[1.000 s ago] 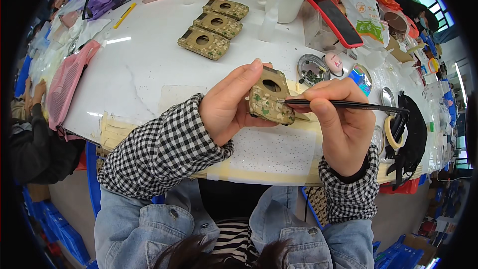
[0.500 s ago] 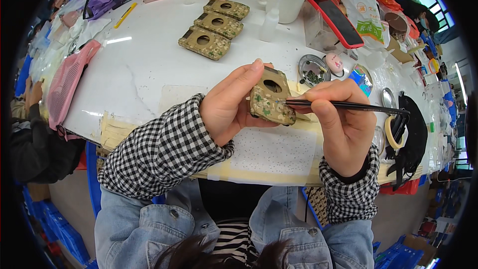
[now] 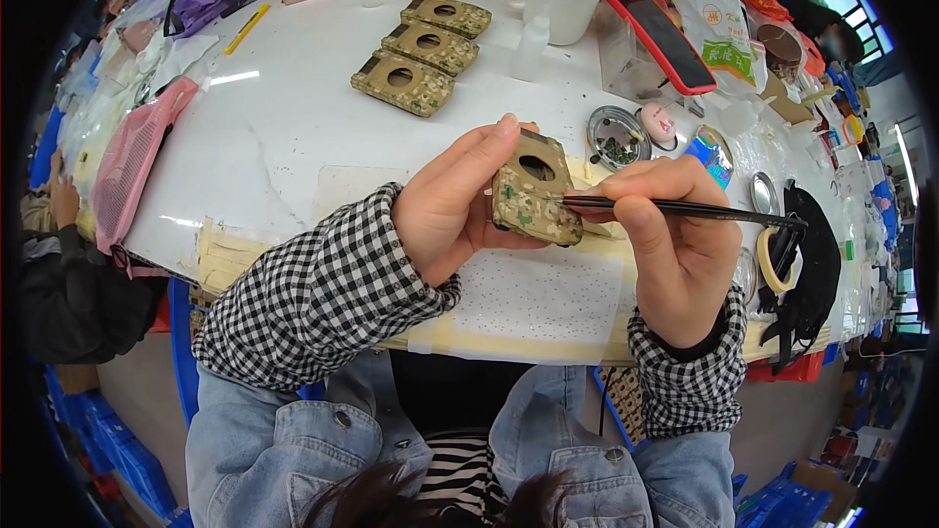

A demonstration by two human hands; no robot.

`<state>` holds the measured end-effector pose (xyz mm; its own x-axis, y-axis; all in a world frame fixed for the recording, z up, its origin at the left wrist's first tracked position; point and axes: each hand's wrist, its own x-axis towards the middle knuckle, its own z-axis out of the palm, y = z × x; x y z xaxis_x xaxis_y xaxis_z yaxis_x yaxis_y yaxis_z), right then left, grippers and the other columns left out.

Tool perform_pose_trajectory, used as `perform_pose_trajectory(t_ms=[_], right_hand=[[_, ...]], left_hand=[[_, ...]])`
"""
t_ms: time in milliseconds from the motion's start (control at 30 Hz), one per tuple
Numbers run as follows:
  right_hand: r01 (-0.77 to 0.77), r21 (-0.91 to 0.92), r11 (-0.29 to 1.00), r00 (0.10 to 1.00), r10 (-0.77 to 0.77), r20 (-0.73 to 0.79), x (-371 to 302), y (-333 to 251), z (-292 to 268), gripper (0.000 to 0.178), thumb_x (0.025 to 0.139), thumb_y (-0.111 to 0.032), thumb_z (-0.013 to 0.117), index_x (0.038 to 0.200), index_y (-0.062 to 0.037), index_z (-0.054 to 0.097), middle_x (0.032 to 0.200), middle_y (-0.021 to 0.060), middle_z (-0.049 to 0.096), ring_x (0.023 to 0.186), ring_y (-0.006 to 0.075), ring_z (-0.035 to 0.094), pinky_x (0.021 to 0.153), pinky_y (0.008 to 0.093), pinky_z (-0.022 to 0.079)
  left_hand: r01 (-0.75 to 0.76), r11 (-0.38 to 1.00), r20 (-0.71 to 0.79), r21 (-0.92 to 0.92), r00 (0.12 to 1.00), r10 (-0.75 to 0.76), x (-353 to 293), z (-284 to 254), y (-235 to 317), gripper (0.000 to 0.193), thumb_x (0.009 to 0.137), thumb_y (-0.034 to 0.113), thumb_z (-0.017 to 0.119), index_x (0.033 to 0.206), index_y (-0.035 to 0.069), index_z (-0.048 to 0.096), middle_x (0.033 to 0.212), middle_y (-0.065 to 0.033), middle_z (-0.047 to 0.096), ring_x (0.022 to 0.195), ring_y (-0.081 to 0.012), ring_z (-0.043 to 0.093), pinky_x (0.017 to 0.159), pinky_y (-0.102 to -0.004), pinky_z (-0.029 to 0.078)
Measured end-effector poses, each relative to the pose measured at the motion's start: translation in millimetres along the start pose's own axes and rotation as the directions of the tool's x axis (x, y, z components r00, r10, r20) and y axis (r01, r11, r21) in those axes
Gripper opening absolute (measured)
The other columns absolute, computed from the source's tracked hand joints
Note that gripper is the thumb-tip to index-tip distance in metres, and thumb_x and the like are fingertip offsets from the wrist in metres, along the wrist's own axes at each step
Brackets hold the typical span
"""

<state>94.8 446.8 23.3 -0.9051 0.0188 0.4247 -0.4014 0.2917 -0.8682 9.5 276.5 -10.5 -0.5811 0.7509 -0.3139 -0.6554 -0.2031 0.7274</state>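
Note:
My left hand grips a camouflage-painted model tank hull by its edges, the thumb along its upper left side. A round dark hole opens in the hull's top, which faces up and is tilted. Pinched in my right hand is a pair of black tweezers. Their tip meets the hull's top surface on the right, just below the hole; whether a small part sits in the tip is too small to tell. Three similar camouflage hulls lie in a row farther back on the table.
Under my hands lies a white dotted sheet. To the right are a round dish of small dark green bits, a tape roll and a black cloth bag. A white mug and red-cased phone stand behind; a pink mesh basket sits left.
Almost nothing differs. The hull and both hands have shifted very slightly, and the tweezer tip stays at the same part of the hull.

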Motion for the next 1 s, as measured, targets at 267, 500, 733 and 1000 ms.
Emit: perform_pose_trajectory(t_ms=[267,500,733,1000], right_hand=[[0.018,0.008,1.000,1.000,-0.018,-0.005,-0.4,1.8,-0.4,0.011,0.087,-0.006,0.061,0.093,0.0029,0.059,0.086,0.0068,0.060,0.077,0.0100,0.056,0.069,0.0226,0.045],[0.054,0.002,0.999,0.998,-0.054,-0.014,-0.1,2.7,0.5,0.010,0.086,-0.004,0.062,0.093,0.0032,0.060,0.085,0.0079,0.061,0.077,0.0116,0.057,0.069,0.0235,0.045],[0.101,-0.043,0.994,0.994,-0.102,-0.024,0.2,2.3,1.7,0.010,0.083,-0.002,0.064,0.091,0.0037,0.062,0.085,0.0093,0.062,0.077,0.0150,0.059,0.070,0.0250,0.046],[0.110,-0.060,0.992,0.993,-0.112,-0.032,-0.8,1.2,2.7,0.010,0.082,-0.001,0.064,0.091,0.0042,0.062,0.086,0.0106,0.063,0.079,0.0173,0.060,0.071,0.0262,0.047]], left_hand=[[-0.013,1.000,0.008,-0.010,1.000,0.013,0.6,0.6,-0.9,0.049,0.096,0.050,0.031,0.126,0.013,0.042,0.114,-0.0067,0.057,0.101,-0.0162,0.058,0.083,-0.0349,0.052],[-0.012,1.000,0.009,-0.016,1.000,0.012,0.9,0.3,-0.9,0.049,0.097,0.048,0.030,0.127,0.012,0.041,0.115,-0.0079,0.056,0.103,-0.0173,0.058,0.085,-0.0362,0.051],[-0.012,1.000,0.005,0.004,1.000,0.012,0.1,0.6,0.1,0.049,0.097,0.048,0.030,0.128,0.011,0.041,0.117,-0.0089,0.056,0.104,-0.0181,0.058,0.086,-0.0373,0.051],[-0.007,1.000,0.004,-0.007,1.000,0.007,0.9,0.4,-0.2,0.050,0.097,0.049,0.029,0.128,0.012,0.040,0.118,-0.0094,0.055,0.106,-0.0192,0.057,0.088,-0.0387,0.050]])
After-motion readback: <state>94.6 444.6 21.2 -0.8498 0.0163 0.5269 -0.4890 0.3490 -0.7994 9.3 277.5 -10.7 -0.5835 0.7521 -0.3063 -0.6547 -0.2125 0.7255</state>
